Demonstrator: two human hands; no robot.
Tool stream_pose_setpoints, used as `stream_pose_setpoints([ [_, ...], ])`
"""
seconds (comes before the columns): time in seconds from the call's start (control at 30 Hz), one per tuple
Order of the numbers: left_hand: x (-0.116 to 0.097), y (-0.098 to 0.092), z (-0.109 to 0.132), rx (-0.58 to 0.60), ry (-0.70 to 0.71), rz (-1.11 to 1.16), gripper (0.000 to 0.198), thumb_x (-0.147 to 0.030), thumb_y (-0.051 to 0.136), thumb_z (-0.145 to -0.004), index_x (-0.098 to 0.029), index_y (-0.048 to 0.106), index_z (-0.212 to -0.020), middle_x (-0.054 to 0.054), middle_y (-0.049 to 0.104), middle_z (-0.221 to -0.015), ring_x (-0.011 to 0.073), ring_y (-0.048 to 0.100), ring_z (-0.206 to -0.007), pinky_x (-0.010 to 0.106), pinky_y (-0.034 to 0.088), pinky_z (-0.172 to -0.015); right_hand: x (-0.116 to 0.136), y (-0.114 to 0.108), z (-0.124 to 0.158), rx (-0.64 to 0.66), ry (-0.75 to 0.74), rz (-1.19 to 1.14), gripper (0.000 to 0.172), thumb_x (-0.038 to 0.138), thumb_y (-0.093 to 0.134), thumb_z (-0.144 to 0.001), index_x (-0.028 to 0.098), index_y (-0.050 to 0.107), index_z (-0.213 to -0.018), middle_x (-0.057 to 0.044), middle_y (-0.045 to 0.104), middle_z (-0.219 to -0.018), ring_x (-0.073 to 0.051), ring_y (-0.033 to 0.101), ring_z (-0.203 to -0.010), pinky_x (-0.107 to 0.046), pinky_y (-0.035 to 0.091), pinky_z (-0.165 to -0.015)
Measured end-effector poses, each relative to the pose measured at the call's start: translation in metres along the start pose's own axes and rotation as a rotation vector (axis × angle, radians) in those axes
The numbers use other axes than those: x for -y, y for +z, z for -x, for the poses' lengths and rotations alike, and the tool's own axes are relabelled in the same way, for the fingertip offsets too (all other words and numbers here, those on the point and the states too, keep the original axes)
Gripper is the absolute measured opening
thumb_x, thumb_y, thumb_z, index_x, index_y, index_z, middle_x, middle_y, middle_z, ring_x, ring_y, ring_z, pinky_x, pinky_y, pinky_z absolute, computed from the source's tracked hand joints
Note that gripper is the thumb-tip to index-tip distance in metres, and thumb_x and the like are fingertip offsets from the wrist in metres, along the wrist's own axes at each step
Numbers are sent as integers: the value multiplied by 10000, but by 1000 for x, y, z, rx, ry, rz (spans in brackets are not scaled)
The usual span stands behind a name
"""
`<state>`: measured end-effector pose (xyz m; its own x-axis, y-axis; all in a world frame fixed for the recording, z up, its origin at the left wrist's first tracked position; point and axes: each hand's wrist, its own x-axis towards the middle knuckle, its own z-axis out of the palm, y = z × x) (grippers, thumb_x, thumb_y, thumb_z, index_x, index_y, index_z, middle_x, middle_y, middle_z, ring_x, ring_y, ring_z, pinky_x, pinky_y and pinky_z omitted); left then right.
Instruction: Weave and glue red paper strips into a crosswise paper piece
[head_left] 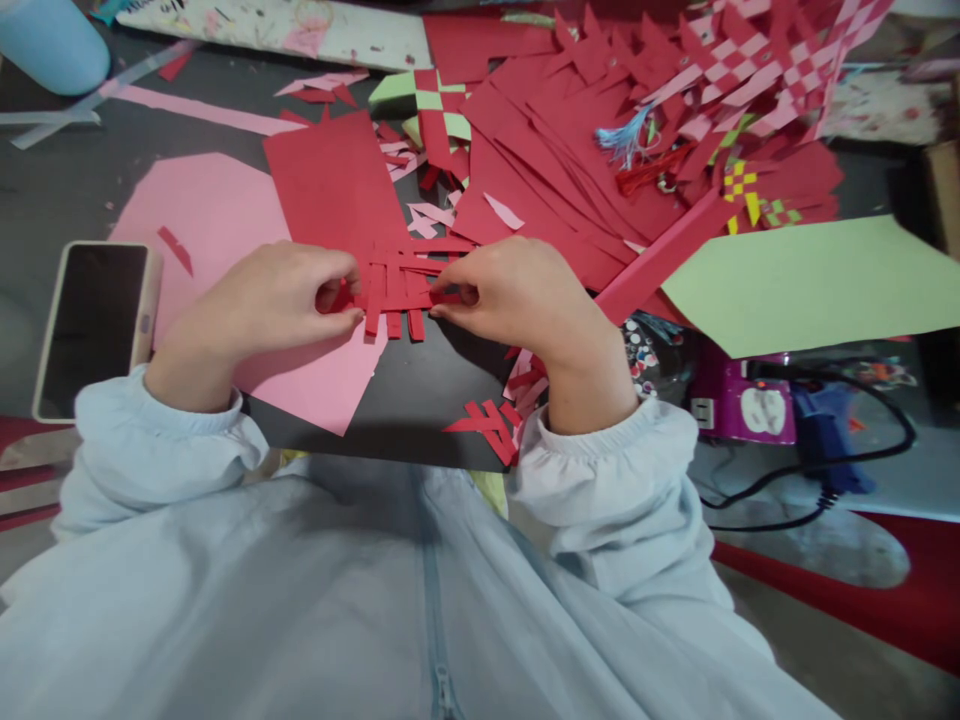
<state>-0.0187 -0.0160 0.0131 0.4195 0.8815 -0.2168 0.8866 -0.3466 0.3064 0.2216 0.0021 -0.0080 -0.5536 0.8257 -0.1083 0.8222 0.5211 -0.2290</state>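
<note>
Between my two hands is a small lattice of woven red paper strips [394, 285], its loose ends sticking out on several sides. My left hand [277, 295] pinches the lattice's left edge between thumb and fingers. On the other side, my right hand [517, 290] is closed on strip ends at the right edge. Beneath my left hand lies a large pink paper sheet [322, 390]. Just behind the weave is a red paper sheet [330, 180]. The inner fingers of both hands are partly hidden.
A phone [94, 330] lies at left, near a blue cup [56, 45]. Stacked red paper [547, 170] and checkered woven pieces [739, 60] fill the back right. Light green paper [817, 285], a purple box [742, 400] and a black cable [892, 450] are at right. Red scraps [491, 425] lie near the front edge.
</note>
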Motion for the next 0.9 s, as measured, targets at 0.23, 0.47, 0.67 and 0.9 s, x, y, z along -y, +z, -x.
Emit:
stream_pose_setpoints([
  [0.23, 0, 1, 0, 7, -16, -4, 154, -303, 524, -810, -212, 649, -817, 28, 654, -734, 185, 600, -670, 327, 381, -643, 1, -1, 0, 15, 4, 0, 270, 279, 598, -901, 192, 811, -1042, -116, 789, -960, -258, 676, -885, -335, 358, -690],
  [0.47, 4, 3, -2, 26, -7, 13, 212, -330, 504, -837, -212, 674, -883, 45, 665, -762, 204, 610, -693, 341, 394, -660, 0, 1, 0, 5, -4, 9, 272, 284, 575, -913, 188, 805, -1021, -111, 788, -953, -255, 674, -879, -335, 340, -676],
  [0.67, 5, 4, -3, 7, 7, -14, 172, -313, 508, -840, -212, 644, -866, 40, 655, -757, 198, 588, -661, 339, 370, -632, 1, 2, -1, 4, -4, 34, 285, 266, 554, -913, 175, 803, -1018, -113, 782, -927, -251, 668, -856, -332, 309, -646],
  [0.9, 6, 5, -4, -6, 10, -22, 182, -339, 502, -883, -232, 648, -876, 54, 676, -769, 222, 620, -701, 349, 384, -646, 1, 2, 0, -28, -6, 26, 277, 257, 551, -905, 192, 806, -992, -104, 774, -896, -248, 648, -853, -331, 323, -653],
])
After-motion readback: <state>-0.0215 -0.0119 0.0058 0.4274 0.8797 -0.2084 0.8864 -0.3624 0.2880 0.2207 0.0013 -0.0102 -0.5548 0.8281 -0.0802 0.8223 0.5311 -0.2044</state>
